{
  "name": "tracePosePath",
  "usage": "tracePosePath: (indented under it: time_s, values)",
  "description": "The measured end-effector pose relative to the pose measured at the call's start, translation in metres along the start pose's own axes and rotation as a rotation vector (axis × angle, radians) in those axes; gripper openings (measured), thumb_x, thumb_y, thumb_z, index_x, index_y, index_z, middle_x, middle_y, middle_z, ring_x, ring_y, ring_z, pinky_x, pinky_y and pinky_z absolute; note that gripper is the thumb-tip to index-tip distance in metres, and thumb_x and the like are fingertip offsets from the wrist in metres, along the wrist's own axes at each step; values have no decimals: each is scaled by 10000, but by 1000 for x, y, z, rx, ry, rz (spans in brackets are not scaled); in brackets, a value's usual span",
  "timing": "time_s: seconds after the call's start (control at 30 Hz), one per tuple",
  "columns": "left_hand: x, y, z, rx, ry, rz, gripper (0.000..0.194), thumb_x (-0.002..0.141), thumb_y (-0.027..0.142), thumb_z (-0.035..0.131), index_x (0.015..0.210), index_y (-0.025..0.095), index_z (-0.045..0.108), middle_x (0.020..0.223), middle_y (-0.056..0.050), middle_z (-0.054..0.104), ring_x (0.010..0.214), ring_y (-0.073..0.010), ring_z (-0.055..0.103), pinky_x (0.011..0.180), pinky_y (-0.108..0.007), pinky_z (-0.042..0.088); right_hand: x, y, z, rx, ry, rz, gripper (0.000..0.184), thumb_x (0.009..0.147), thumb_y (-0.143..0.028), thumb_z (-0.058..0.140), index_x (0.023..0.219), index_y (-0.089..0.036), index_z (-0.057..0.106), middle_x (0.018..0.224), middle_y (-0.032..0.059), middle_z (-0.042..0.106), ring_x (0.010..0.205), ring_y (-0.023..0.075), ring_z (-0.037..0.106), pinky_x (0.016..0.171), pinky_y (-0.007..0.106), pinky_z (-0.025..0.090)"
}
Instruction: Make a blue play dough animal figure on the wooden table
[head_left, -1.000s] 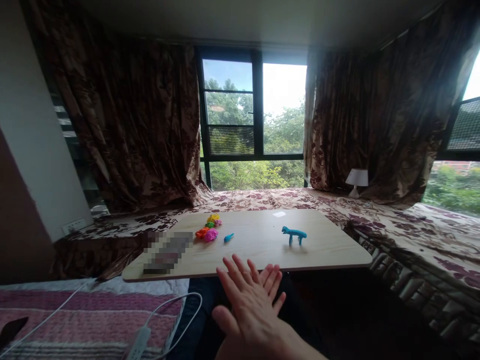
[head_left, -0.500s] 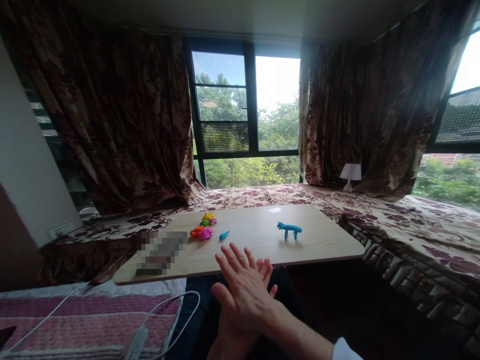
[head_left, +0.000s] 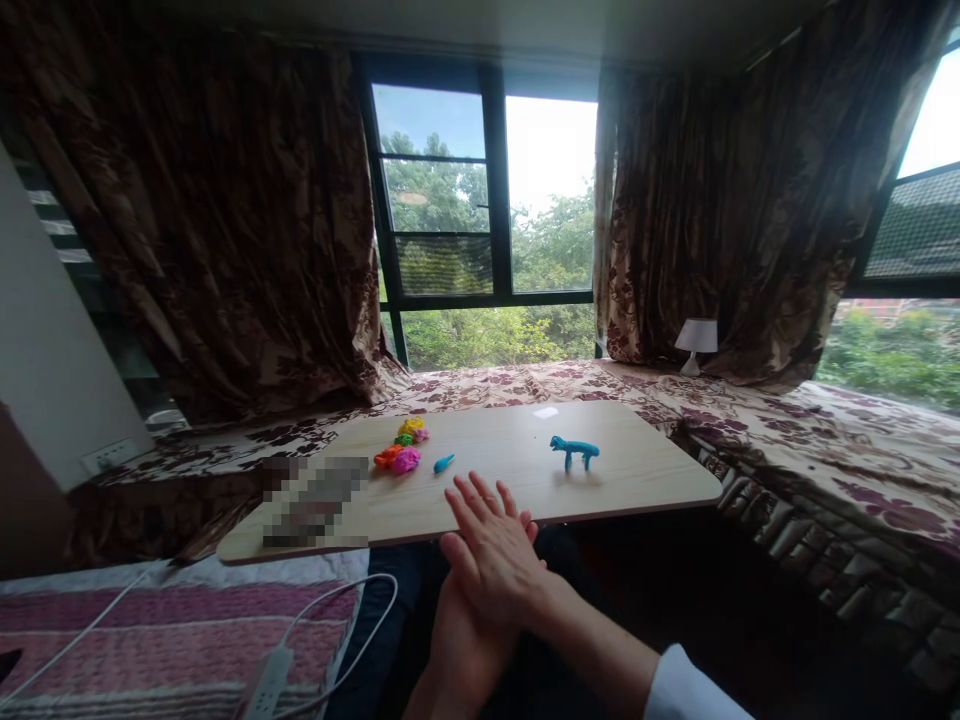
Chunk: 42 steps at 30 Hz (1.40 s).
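Note:
My right hand lies flat over my left hand, palm against palm, in front of the near edge of the table. The right fingers are stretched out and slightly apart. Of the left hand I see the heel and some straight fingertips beyond the right hand. Anything between the palms is hidden. Just past my fingertips lies a small blue clay piece, round with a thin tail. Farther right stands a blue four-legged clay animal.
Yellow, green, orange and pink clay lumps sit left on the tabletop, near a blurred-out flat object. A power strip with a white cable rests on the striped bedding. Behind stands a small lamp.
My right hand has slid a little over the left, so fewer left fingers show beyond it. The whole view has shifted slightly. The clay pieces stay where they were on the table.

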<state>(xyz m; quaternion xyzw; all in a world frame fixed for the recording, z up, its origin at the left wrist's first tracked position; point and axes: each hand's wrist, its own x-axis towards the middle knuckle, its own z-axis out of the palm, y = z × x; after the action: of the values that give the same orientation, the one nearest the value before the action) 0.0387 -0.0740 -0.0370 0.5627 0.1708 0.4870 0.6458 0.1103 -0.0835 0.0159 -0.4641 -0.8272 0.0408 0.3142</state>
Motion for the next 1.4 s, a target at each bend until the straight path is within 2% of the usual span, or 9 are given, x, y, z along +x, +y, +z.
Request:
tracePosePath:
  time_s: [0.17,0.33,0.4,0.57,0.9,1.03,1.1,1.23,1.4]
  values:
    - [-1,13,-14,-401,94,-21,563,876,507,166,1331,248,373,1436,-49,320,1341,-217,207,1076,-453,186,-27,-5,-3,-12,-52,-87,525,918,-370,307,1396,-160,251,1476,58,200,1361,212,69,1102,433,26]
    - [8,3,-18,-411,149,-80,638,821,618,118,1255,308,466,1421,-7,342,1350,-225,167,1024,-497,255,-27,-34,1,-15,-58,-179,485,910,-393,334,1372,-251,301,1458,-11,261,1356,195,109,1104,419,46]
    - [6,1,-7,-438,123,-75,635,792,664,172,1248,337,470,1369,-16,423,1327,-249,240,1015,-507,265,-6,-25,1,-65,26,-44,421,928,-344,301,1332,-252,375,1442,14,302,1352,218,128,1085,469,58]
    - [-1,15,7,-779,135,-103,403,895,321,295,1212,196,511,1236,-102,556,1227,-225,425,1014,-425,320,30,28,-5,-145,124,55,359,900,-321,386,1227,-225,499,1381,69,394,1336,259,160,1055,521,61]
    - [-2,19,-1,-933,240,-231,349,892,283,340,1061,78,566,1013,-145,638,989,-241,602,874,-414,455,-26,29,-19,106,69,-21,194,768,-206,608,912,-318,676,997,-19,651,1158,217,421,1011,419,209]
    - [-5,23,4,-796,193,-226,377,874,357,397,1101,101,557,1118,-144,604,1045,-238,571,908,-393,432,-21,32,-13,106,114,-27,198,763,-184,616,911,-302,671,907,-21,671,1040,185,496,989,373,244]
    - [-6,21,2,-636,317,-183,359,852,369,454,1101,137,567,1133,-119,604,1066,-219,557,942,-374,404,-11,45,-12,63,131,13,176,778,-187,597,911,-279,664,898,-17,676,995,169,519,951,335,293]
    - [-11,13,-9,-41,651,51,308,817,348,523,1080,205,592,1154,-57,602,1126,-205,504,1009,-361,318,6,81,-13,-62,149,144,185,785,-174,570,936,-234,656,936,12,678,980,179,536,902,323,338]
    - [-7,11,-24,772,641,301,251,839,282,461,1023,221,621,1094,-48,592,1092,-216,488,993,-368,320,6,102,-9,-136,87,161,177,788,-176,554,892,-237,685,938,27,672,1003,208,520,901,349,327]
